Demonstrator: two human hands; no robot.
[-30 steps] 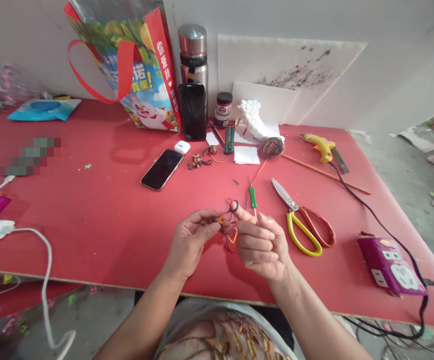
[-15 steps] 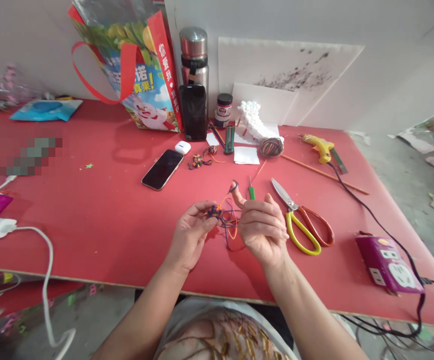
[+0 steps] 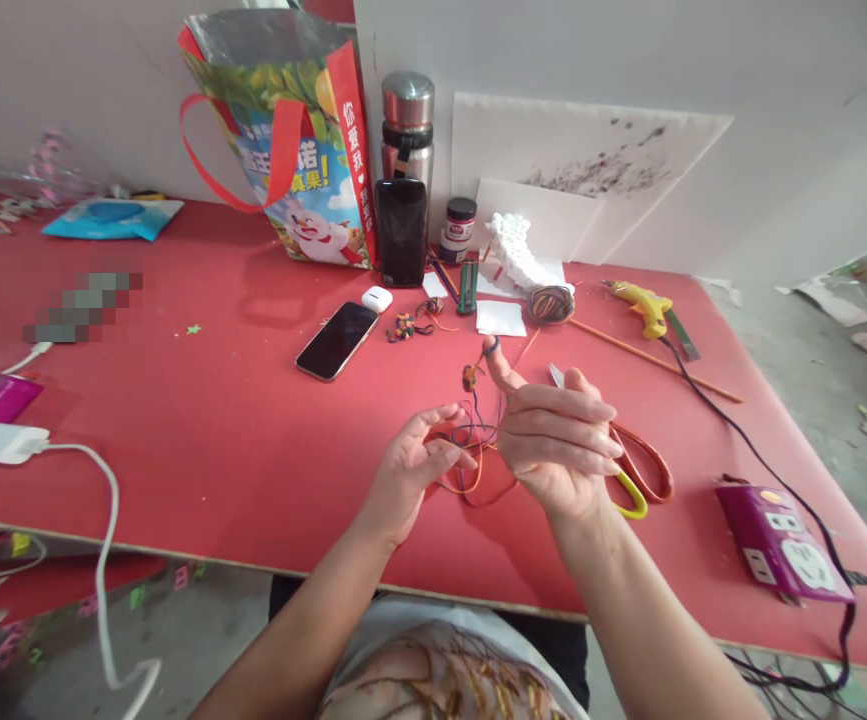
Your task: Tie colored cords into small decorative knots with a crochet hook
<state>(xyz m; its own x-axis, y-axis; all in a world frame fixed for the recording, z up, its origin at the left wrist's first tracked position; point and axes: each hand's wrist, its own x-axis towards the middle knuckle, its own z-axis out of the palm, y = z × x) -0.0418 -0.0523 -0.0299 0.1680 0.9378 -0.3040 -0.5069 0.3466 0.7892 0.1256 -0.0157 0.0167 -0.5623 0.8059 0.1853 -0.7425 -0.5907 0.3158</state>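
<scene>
We hold our left hand [image 3: 419, 468] loosely spread over the red surface [image 3: 215, 440]. Our right hand [image 3: 557, 435], index finger out, others curled, holds the knotted cord [image 3: 469, 378] above it by a fingertip loop. Beyond, we see a phone [image 3: 337, 340], then a bag [image 3: 317, 185] before the pale wall [image 3: 590, 50].

This place is looking like a craft workshop, with coloured cords [image 3: 476, 408], scissors [image 3: 636, 492], a yarn ball [image 3: 551, 304] and a glue gun [image 3: 644, 308] lying on a red table [image 3: 215, 440] and scraps [image 3: 137, 597] littering the grey floor [image 3: 774, 360].
</scene>
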